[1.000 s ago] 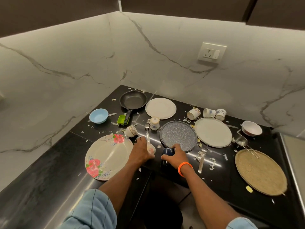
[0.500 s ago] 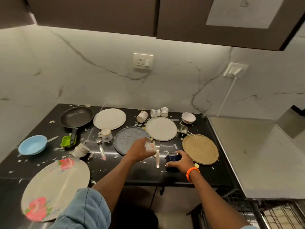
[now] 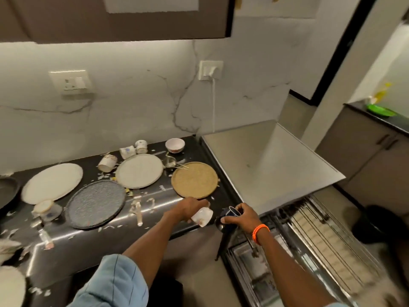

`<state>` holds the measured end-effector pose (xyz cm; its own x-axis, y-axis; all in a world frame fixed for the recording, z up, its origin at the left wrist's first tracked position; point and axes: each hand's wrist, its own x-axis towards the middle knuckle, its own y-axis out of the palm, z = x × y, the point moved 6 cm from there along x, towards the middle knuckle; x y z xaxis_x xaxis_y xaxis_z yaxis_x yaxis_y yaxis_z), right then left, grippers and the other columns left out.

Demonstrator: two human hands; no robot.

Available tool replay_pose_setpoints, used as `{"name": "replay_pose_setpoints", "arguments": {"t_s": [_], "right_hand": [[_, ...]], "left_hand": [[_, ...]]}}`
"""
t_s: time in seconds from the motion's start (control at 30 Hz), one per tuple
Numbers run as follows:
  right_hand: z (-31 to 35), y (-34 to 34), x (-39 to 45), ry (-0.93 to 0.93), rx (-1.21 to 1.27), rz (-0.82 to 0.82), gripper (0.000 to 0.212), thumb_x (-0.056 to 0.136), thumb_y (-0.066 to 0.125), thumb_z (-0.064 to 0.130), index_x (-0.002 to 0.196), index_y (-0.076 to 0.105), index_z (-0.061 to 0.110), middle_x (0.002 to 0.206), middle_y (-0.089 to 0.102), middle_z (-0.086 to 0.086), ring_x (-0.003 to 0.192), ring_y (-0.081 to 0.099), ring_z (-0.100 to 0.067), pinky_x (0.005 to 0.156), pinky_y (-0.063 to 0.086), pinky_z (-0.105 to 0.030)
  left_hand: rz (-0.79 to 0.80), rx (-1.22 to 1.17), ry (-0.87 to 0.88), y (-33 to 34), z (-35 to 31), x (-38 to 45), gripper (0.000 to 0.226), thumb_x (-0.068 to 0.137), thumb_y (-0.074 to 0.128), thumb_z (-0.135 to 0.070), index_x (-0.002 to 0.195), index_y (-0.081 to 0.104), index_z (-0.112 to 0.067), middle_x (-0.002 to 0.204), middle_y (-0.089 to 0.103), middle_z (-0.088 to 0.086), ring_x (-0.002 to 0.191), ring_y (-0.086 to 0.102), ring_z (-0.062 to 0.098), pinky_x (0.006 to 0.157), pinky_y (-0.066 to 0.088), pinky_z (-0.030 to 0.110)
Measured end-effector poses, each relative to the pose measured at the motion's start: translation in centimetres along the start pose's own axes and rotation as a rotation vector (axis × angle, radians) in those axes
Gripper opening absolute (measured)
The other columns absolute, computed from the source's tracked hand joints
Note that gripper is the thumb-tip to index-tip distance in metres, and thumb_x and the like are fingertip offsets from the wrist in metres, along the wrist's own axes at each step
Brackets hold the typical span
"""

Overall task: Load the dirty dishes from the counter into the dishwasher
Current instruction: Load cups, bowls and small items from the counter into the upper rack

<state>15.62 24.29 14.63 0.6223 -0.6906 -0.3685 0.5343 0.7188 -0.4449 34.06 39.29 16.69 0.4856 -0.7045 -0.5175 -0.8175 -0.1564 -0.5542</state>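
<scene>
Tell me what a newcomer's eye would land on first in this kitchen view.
First, the two hands out front: the left hand grips a tilted white cup and the right hand holds a dark blue cup, both past the counter's front edge, beside the open dishwasher rack. Next, the black counter, strewn with white scraps and dirty plates, with a round tan plate at its right end.

Both arms reach forward side by side. The left hand (image 3: 188, 208) curls round a white cup (image 3: 202, 216), tilted. The right hand (image 3: 242, 216) grips a dark cup (image 3: 225, 219) from above, apparently by its rim; an orange band (image 3: 260, 232) circles that wrist.
</scene>
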Motion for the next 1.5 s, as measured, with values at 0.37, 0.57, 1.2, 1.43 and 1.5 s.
{"name": "replay_pose_setpoints", "arguments": {"t_s": [0.37,0.57,1.2,1.43,1.5], "right_hand": [[-16.2,-14.0,-5.0,0.319,0.25,-0.203,0.077,0.056,0.094,0.051,0.109,0.048,0.019,0.11,0.056,-0.006,0.099,0.061,-0.03,0.065,0.061,-0.042],[-23.0,-17.5,-6.8,0.446,0.274,-0.382,0.079,0.047,0.091,0.052,0.105,0.051,0.018,0.103,0.058,-0.005,0.092,0.06,-0.026,0.074,0.058,-0.044],[-26.5,-14.0,4.8,0.525,0.078,-0.405,0.068,0.051,0.09,0.034,0.098,0.042,0.023,0.099,0.051,0.001,0.089,0.054,-0.023,0.071,0.051,-0.037],[-28.4,-11.4,9.3,0.513,0.007,-0.323,0.068,0.057,0.09,0.031,0.104,0.042,0.022,0.106,0.047,0.003,0.099,0.053,-0.022,0.077,0.045,-0.029],[-29.4,-10.8,10.3,0.516,-0.026,-0.296,0.071,0.057,0.09,0.033,0.107,0.041,0.022,0.113,0.049,0.0,0.105,0.054,-0.024,0.083,0.049,-0.031]], "left_hand": [[0.231,0.253,0.01,17.4,-11.4,6.9,0.065,0.074,0.074,-0.067,0.104,0.072,-0.01,0.099,0.072,0.009,0.086,0.072,0.023,0.065,0.058,0.036],[0.336,0.315,0.092,24.6,-15.5,9.0,0.076,0.07,0.085,-0.052,0.127,0.052,-0.014,0.124,0.057,0.008,0.101,0.063,0.024,0.058,0.056,0.03],[0.401,0.421,0.078,32.3,-13.1,23.1,0.073,0.083,0.078,-0.011,0.147,0.044,-0.015,0.142,0.05,0.012,0.131,0.051,0.03,0.095,0.046,0.031],[0.296,0.366,-0.017,34.0,-10.3,26.2,0.073,0.082,0.081,-0.008,0.146,0.047,-0.013,0.142,0.054,0.015,0.129,0.052,0.032,0.101,0.045,0.037],[0.297,0.356,-0.025,35.0,-9.6,27.1,0.075,0.08,0.082,-0.005,0.146,0.048,-0.013,0.141,0.055,0.016,0.127,0.053,0.033,0.1,0.045,0.037]]}}
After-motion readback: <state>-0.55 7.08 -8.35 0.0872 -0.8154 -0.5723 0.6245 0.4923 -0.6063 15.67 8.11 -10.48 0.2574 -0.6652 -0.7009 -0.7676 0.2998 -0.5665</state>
